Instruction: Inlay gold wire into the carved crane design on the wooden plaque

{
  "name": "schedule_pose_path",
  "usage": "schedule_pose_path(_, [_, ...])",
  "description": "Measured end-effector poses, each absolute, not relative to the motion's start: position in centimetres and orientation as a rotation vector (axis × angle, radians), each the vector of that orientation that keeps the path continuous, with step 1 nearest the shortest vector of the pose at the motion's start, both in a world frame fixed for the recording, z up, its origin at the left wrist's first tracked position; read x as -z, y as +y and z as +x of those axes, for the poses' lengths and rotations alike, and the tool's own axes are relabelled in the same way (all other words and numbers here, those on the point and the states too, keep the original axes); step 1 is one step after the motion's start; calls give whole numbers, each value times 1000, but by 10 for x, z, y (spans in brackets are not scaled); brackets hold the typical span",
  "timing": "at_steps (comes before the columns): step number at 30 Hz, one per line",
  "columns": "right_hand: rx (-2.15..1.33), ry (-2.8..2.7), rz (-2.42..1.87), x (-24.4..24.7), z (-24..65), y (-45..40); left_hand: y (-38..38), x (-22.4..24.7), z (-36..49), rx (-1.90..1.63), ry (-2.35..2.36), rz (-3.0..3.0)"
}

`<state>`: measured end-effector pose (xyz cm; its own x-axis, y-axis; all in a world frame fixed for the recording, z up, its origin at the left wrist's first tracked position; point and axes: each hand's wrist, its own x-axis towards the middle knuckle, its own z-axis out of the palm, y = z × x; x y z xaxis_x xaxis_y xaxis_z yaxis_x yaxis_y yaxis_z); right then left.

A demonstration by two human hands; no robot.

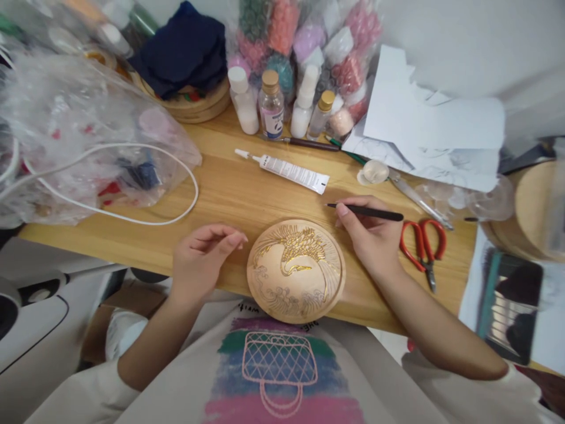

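Note:
A round wooden disc (269, 265) with a bird drawn in gold lines and waves in thin dark lines lies at the table's front edge. My right hand (375, 238), to the right of the disc, grips black tweezers (373, 212) whose tip points left. Left of the disc, my left hand (207, 256) is raised with thumb and fingertips pinched together; what is between them, if anything, is too small to make out. Beyond the disc lies a white tube (293, 172) with its nozzle to the left.
Red-handled pliers (422, 244) lie right of my right hand. Small bottles (271, 106) and bags of colored items (309, 41) stand behind. A plastic bag (88, 129) and white cable (194, 194) occupy the left; papers (435, 126) and a phone (514, 309) the right.

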<state>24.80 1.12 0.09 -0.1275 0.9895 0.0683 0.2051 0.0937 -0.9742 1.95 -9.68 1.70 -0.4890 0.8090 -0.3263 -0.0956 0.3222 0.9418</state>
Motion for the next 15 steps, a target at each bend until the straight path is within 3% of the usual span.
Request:
schedule_pose_path(7, [-1147, -1464, -1250, -2, 248, 13, -135, -33, -43, -1517, 1448, 386])
schedule_pose_path(11, [-1153, -1464, -1229, -1, 248, 14, -187, -29, -84, -1627, 1734, 333])
schedule_pose_path(15, [-1155, -1483, -1222, 0, 248, 14, -223, 10, -112, -1510, 1899, 461])
